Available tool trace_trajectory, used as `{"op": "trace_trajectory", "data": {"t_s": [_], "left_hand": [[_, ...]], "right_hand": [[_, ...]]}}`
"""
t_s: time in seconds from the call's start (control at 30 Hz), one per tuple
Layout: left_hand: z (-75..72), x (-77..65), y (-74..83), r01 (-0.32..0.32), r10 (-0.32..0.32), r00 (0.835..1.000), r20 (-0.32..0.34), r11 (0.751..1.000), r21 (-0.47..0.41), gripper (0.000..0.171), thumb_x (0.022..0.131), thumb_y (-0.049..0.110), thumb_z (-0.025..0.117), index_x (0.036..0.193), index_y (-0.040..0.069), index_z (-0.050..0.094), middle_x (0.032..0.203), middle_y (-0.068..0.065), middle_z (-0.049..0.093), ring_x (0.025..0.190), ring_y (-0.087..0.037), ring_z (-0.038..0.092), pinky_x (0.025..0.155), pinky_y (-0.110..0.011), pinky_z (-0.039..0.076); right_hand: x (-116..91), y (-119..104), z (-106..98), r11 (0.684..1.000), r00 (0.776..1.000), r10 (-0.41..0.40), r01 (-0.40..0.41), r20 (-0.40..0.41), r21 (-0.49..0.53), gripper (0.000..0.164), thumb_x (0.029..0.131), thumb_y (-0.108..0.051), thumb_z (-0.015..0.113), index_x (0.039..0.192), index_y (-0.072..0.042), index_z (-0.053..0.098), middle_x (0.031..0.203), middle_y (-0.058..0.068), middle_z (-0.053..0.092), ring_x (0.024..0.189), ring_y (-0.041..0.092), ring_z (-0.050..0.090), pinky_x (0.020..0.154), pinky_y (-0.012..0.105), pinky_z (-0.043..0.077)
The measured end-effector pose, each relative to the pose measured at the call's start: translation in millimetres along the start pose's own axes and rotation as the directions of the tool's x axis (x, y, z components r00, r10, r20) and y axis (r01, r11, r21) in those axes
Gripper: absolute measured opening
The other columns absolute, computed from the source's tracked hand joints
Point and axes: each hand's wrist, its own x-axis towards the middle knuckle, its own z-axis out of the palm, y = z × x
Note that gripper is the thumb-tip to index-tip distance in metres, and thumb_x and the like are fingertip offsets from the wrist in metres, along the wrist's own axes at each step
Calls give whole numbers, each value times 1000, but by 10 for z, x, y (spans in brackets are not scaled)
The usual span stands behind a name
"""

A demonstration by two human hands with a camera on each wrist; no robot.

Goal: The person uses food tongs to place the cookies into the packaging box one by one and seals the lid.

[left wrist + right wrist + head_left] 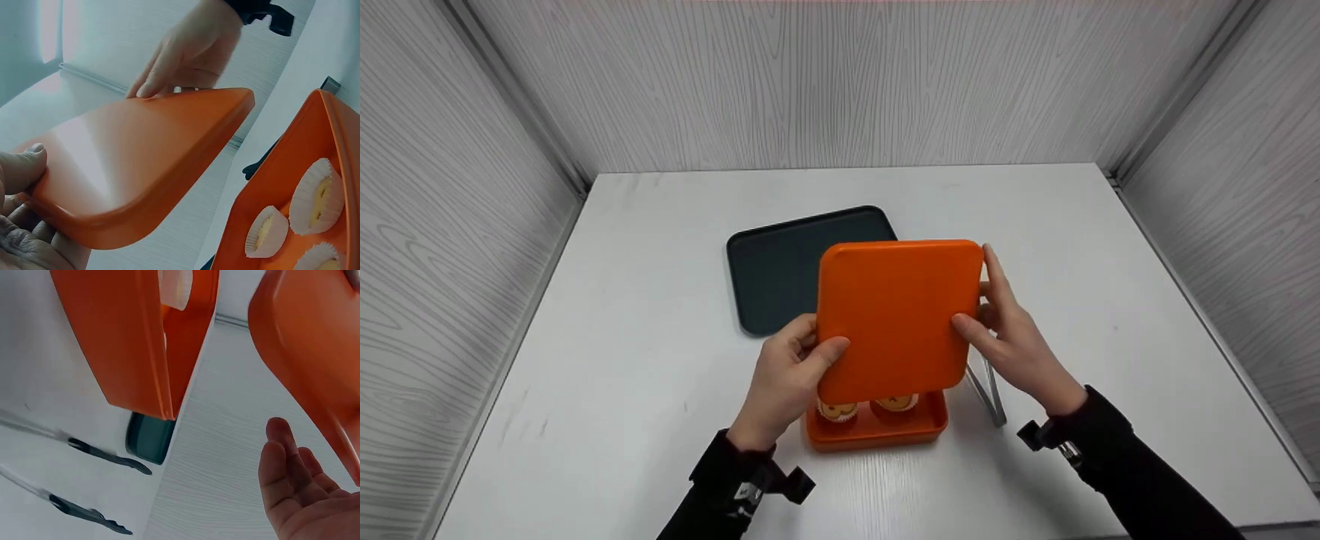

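Observation:
An orange lid (900,322) is held up, tilted, above an orange box (877,441) of the same colour. My left hand (781,379) grips its lower left edge, thumb on the face and fingers behind. At the lid's right edge is my right hand (1024,349), its thumb overlapping the face in the head view. The right wrist view shows the fingers (275,467) of that hand extended beside the lid. Inside the uncovered box sit several small cakes (318,197) in white paper cups; the lid hides part of the box in the head view.
Behind the lid lies a dark green tray (772,281), partly covered from view. Metal tongs (994,405) with dark tips (107,458) rest just right of the box. Grey wood-grain panels (825,82) enclose the white table (622,300) at the back and sides.

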Motion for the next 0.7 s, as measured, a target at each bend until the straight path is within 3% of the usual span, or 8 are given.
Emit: {"op": "trace_trajectory", "data": {"t_s": [0.1, 0.23, 0.37, 0.5, 0.57, 0.7], "left_hand": [[-20, 6, -15, 19, -20, 999, -29, 1000, -18, 36, 100, 21, 67, 130, 2, 60, 120, -13, 72, 106, -27, 72, 89, -42, 59], [-49, 17, -50, 42, -43, 997, -57, 999, -33, 37, 99, 22, 68, 129, 1, 61, 118, -14, 72, 105, -28, 72, 89, -42, 59], [-78, 28, -104, 43, -45, 997, -62, 999, -24, 48, 100, 21, 66, 143, 5, 52, 122, -12, 71, 105, -27, 70, 90, -39, 59], [-111, 27, -162, 17, -7, 998, -70, 989, 148, 70, 103, 25, 63, 162, 16, 27, 103, -6, 73, 85, -20, 66, 76, -29, 57], [-127, 23, -196, 10, 11, 998, -69, 955, 295, 78, 104, 29, 61, 166, 20, 15, 84, -2, 68, 70, -15, 59, 67, -25, 51], [-152, 11, -261, 10, 30, 998, -60, 819, 574, 81, 106, 35, 56, 166, 12, 7, 63, 4, 47, 52, -10, 41, 53, -23, 38]], "right_hand": [[-47, 39, 71, 998, 998, 48, -50, 33, 47, 91, 101, -13, 64, 164, -38, 3, 127, 11, 59, 93, 27, 68, 79, 34, 60], [-91, 83, 165, 996, 996, 82, -83, 48, 37, 90, 101, -19, 66, 165, -37, 6, 115, 11, 63, 83, 27, 65, 70, 34, 59], [-123, 125, 236, 994, 993, 111, -111, 37, 7, 90, 100, -22, 67, 165, -34, 6, 102, 10, 64, 76, 25, 62, 66, 30, 55], [-136, 164, 284, 990, 989, 139, -138, 49, -19, 89, 100, -23, 67, 166, -32, 6, 98, 9, 64, 69, 22, 58, 62, 27, 52], [-142, 180, 299, 988, 986, 154, -152, 57, -35, 89, 100, -24, 67, 166, -31, 7, 97, 9, 64, 65, 21, 57, 60, 27, 51], [-151, 207, 321, 983, 981, 176, -171, 77, -71, 90, 100, -26, 68, 166, -28, 8, 106, 10, 68, 73, 19, 61, 64, 25, 53]]}}
